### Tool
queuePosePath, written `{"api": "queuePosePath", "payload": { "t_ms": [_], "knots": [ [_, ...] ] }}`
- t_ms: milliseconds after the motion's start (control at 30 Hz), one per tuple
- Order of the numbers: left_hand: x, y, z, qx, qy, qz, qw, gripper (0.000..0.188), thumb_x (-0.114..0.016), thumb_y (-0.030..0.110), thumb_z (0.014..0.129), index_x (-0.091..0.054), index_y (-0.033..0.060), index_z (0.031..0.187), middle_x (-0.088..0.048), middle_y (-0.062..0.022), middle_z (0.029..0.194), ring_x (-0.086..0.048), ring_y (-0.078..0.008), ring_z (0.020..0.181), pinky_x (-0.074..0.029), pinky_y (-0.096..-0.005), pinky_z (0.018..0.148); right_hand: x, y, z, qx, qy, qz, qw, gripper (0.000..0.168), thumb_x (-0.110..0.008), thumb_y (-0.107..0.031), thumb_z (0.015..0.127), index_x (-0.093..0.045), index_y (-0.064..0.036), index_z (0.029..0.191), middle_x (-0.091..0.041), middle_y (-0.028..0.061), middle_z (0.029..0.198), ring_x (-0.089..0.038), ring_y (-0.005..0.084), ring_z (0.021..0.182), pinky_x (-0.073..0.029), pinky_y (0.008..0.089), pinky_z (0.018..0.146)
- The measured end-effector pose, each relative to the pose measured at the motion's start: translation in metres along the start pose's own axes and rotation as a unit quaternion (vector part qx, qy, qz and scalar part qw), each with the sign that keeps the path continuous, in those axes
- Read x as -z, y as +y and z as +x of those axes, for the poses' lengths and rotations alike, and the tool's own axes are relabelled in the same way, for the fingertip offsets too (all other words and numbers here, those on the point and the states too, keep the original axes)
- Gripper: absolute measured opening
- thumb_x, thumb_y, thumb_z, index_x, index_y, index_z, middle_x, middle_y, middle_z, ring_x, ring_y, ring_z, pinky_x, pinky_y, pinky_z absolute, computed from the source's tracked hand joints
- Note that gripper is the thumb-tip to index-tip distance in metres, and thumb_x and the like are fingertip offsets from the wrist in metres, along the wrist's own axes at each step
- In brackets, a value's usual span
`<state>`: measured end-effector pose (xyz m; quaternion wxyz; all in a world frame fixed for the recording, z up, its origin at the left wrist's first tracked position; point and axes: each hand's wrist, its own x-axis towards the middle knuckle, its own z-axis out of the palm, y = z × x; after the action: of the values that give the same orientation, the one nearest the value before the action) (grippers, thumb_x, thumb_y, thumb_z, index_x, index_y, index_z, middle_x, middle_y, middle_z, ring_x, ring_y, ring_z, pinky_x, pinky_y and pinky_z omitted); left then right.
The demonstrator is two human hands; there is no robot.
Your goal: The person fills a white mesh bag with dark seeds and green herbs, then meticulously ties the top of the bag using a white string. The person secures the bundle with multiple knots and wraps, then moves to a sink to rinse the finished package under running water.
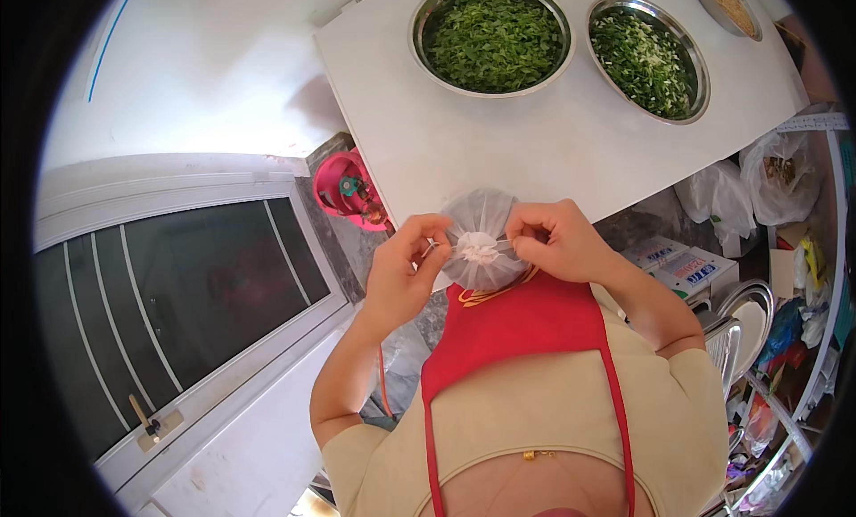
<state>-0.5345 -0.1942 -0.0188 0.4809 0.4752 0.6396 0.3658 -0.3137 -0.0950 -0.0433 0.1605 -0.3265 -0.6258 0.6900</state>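
Observation:
A translucent white drawstring bag (pixel 487 209) is in front of my chest, close to the table's near corner. Its mouth is gathered into a tight ruffle facing me. My left hand (pixel 409 266) pinches the thin white cord at the left of the ruffle, with a small loop showing by the fingertips. On the other side my right hand (pixel 558 242) grips the cord between thumb and bent forefinger. The cord looks stretched between both hands. What the bag holds cannot be made out. Behind it hangs my red apron (pixel 515 323).
On the white table (pixel 455 142) stand a steel bowl (pixel 568 48) of chopped leafy greens, another bowl (pixel 702 82) of chopped green stalks and a smaller bowl (pixel 710 12) of grains. A pink gas cylinder (pixel 331 182) stands left, near a door (pixel 200 303); cartons (pixel 695 269) lie right.

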Motion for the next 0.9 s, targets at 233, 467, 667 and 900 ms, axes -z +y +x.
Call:
{"api": "queuePosePath", "payload": {
  "t_ms": [233, 467, 667, 900],
  "knots": [
    [0.004, 0.0, 0.003, -0.094, -0.02, 0.075, 0.993, 0.01, -0.054, 0.005, 0.096, -0.057, 0.0023, 0.104, -0.062, -0.0041, 0.093, -0.048, -0.0049, 0.063, -0.039, -0.0193, 0.059, 0.004, 0.006, 0.012, 0.083, -0.029, 0.116, 0.989, 0.003, -0.055, -0.003, 0.084, -0.057, -0.004, 0.082, -0.06, 0.002, 0.091, -0.046, 0.0045, 0.062, -0.035, 0.0213, 0.053],
    [-0.008, 0.009, 0.018, 0.096, -0.07, -0.285, 0.951, 0.016, -0.046, 0.015, 0.101, -0.055, 0.0035, 0.093, -0.062, -0.0051, 0.088, -0.038, -0.0035, 0.05, -0.031, -0.0176, 0.05, 0.003, -0.005, 0.012, -0.096, -0.105, 0.311, 0.94, 0.006, -0.051, -0.004, 0.089, -0.055, -0.005, 0.086, -0.061, 0.0029, 0.092, -0.045, 0.0049, 0.053, -0.033, 0.0198, 0.048],
    [-0.005, 0.007, 0.017, 0.114, -0.104, -0.211, 0.965, 0.016, -0.048, 0.015, 0.1, -0.055, 0.004, 0.092, -0.059, 0.0003, 0.079, -0.034, -0.0016, 0.051, -0.027, -0.018, 0.047, 0.004, 0.004, 0.017, -0.013, -0.114, 0.174, 0.978, 0.007, -0.05, -0.003, 0.087, -0.057, -0.003, 0.085, -0.057, 0.0002, 0.079, -0.045, 0.0051, 0.06, -0.036, 0.0217, 0.055],
    [-0.006, 0.008, 0.016, 0.08, -0.098, -0.124, 0.984, 0.011, -0.049, 0.013, 0.099, -0.054, 0.0044, 0.092, -0.057, 0.0026, 0.077, -0.033, 0.0007, 0.053, -0.024, -0.017, 0.047, -0.001, 0.007, 0.017, 0.028, -0.092, 0.117, 0.988, 0.008, -0.05, -0.004, 0.086, -0.058, -0.002, 0.085, -0.054, -0.0015, 0.07, -0.045, 0.0049, 0.063, -0.037, 0.0223, 0.057]
  ]
}}
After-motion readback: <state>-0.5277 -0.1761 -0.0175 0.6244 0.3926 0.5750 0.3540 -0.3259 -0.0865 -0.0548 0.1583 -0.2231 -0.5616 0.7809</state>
